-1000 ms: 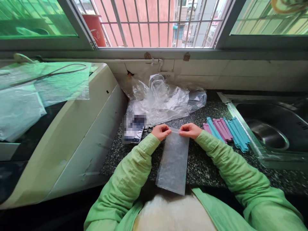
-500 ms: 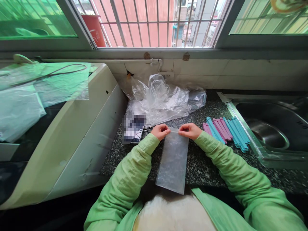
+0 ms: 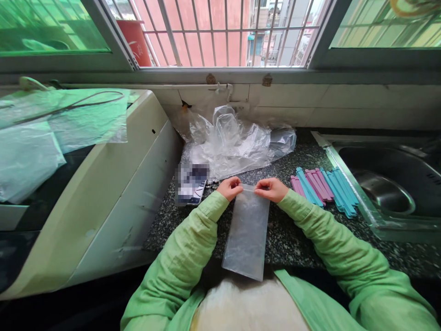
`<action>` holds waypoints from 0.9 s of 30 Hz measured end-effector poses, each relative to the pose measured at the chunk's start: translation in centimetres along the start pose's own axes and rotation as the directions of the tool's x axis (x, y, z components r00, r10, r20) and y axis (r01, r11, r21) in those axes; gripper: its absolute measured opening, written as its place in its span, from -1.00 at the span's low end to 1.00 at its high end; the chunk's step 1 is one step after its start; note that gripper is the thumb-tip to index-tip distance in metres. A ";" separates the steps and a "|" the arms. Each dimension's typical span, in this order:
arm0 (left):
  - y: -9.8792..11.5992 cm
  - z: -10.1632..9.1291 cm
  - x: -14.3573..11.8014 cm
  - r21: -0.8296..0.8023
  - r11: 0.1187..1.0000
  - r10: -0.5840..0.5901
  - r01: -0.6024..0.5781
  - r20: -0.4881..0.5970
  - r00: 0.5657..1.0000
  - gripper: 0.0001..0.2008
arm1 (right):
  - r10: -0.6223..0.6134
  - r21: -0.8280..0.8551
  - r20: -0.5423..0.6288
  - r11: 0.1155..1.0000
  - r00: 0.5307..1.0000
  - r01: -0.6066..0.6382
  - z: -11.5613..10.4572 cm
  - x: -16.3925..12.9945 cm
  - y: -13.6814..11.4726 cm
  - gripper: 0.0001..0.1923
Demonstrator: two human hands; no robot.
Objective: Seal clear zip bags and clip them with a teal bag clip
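Observation:
A clear, flat plastic bag hangs down toward me over the front of the speckled dark countertop. My left hand pinches its top left corner between thumb and fingers. At the top right corner, my right hand grips the same edge in a like pinch. The bag looks smooth, and I see nothing inside it. Right of my right hand lie rows of pink strips and blue strips, flat on the counter. A phone, partly blurred out, rests left of my left hand.
Crumpled clear plastic sheeting is heaped behind my hands, against the tiled wall. A metal sink is set in at the right. On the left stands a large cream-coloured appliance with plastic bags on top.
Both hands keep their pinch on the plastic bag. Its lower end has shifted very slightly left and toward me; the rest stays as it was.

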State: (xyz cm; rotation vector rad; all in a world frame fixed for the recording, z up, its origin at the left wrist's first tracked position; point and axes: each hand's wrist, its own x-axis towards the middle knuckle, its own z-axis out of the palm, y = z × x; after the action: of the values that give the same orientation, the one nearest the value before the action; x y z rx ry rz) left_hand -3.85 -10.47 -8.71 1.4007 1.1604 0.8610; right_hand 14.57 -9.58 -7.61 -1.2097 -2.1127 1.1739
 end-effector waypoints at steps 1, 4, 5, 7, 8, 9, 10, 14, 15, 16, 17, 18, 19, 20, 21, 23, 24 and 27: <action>0.0 0.0 0.0 -0.016 1.000 -0.020 0.020 0.017 1.000 -0.89 | -0.003 -0.005 0.000 1.000 1.000 0.003 0.0 0.0 -0.1 -0.76; -0.1 0.2 0.0 -0.058 0.997 -0.050 0.054 0.077 0.996 -0.81 | -0.006 -0.007 -0.001 1.000 1.000 0.006 0.1 0.0 -0.3 -0.76; -0.3 0.3 0.0 -0.066 0.996 -0.047 0.053 0.085 0.995 -0.77 | -0.005 -0.004 -0.001 1.000 1.000 0.005 0.1 0.0 -0.3 -0.76; -0.6 0.4 0.0 -0.072 0.997 -0.032 0.038 0.080 0.996 -0.71 | -0.002 0.004 0.000 1.000 1.000 0.002 0.1 0.0 -0.3 -0.75; -0.7 0.4 0.1 -0.070 0.997 -0.023 0.028 0.072 0.997 -0.69 | -0.001 0.009 0.002 1.000 1.000 0.001 0.1 0.0 -0.3 -0.75; -0.8 0.4 0.1 -0.065 0.998 -0.014 0.018 0.065 0.998 -0.67 | -0.001 0.016 0.004 1.000 1.000 0.001 0.1 0.0 -0.2 -0.74; -0.9 0.4 0.1 -0.059 0.998 -0.005 0.008 0.059 0.998 -0.67 | 0.001 0.023 0.007 1.000 1.000 -0.001 0.1 0.0 -0.2 -0.74; -1.0 0.4 0.2 -0.041 0.999 0.026 -0.024 0.051 0.998 -0.67 | 0.023 0.050 0.016 0.998 1.000 -0.024 0.2 0.2 0.1 -0.70; -1.0 0.4 0.2 -0.036 0.999 0.028 -0.026 0.053 0.998 -0.67 | 0.031 0.058 0.023 0.998 0.999 -0.032 0.2 0.2 0.2 -0.70; -1.0 0.4 0.2 -0.030 0.999 0.029 -0.027 0.054 0.998 -0.68 | 0.038 0.069 0.033 0.997 0.999 -0.040 0.2 0.2 0.3 -0.69; -0.9 0.4 0.2 -0.024 0.999 0.027 -0.026 0.055 0.998 -0.68 | 0.044 0.082 0.045 0.995 0.998 -0.048 0.2 0.2 0.4 -0.68; -0.9 0.4 0.2 -0.019 0.999 0.026 -0.025 0.057 0.998 -0.69 | 0.050 0.098 0.061 0.994 0.997 -0.056 0.2 0.2 0.4 -0.67; -0.9 0.4 0.2 -0.016 1.000 0.026 -0.025 0.060 0.998 -0.69 | 0.056 0.119 0.079 0.991 0.995 -0.065 0.2 0.3 0.4 -0.66; -0.8 0.4 0.2 -0.016 1.000 0.027 -0.026 0.062 0.998 -0.70 | 0.062 0.142 0.099 0.987 0.993 -0.076 0.1 0.3 0.4 -0.65; -0.8 0.5 0.2 -0.018 0.999 0.029 -0.028 0.063 0.998 -0.69 | 0.068 0.163 0.116 0.983 0.991 -0.086 0.1 0.3 0.4 -0.64; -0.8 0.6 0.2 -0.026 0.999 0.031 -0.029 0.065 0.997 -0.68 | 0.082 0.184 0.137 0.977 0.987 -0.107 0.1 0.3 0.3 -0.62; -0.8 0.7 0.2 -0.029 0.999 0.031 -0.029 0.064 0.997 -0.67 | 0.090 0.186 0.138 0.976 0.986 -0.115 0.1 0.3 0.2 -0.62; -1.0 0.8 0.1 -0.034 0.999 0.024 -0.022 0.061 0.998 -0.63 | 0.100 0.184 0.102 0.976 0.990 -0.117 0.0 0.4 0.1 -0.64</action>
State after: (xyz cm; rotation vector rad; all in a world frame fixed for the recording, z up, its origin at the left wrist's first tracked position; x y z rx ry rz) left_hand -3.25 -10.62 -9.83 1.4064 1.0810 0.8440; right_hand 14.44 -9.24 -7.72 -1.2168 -1.9669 1.4700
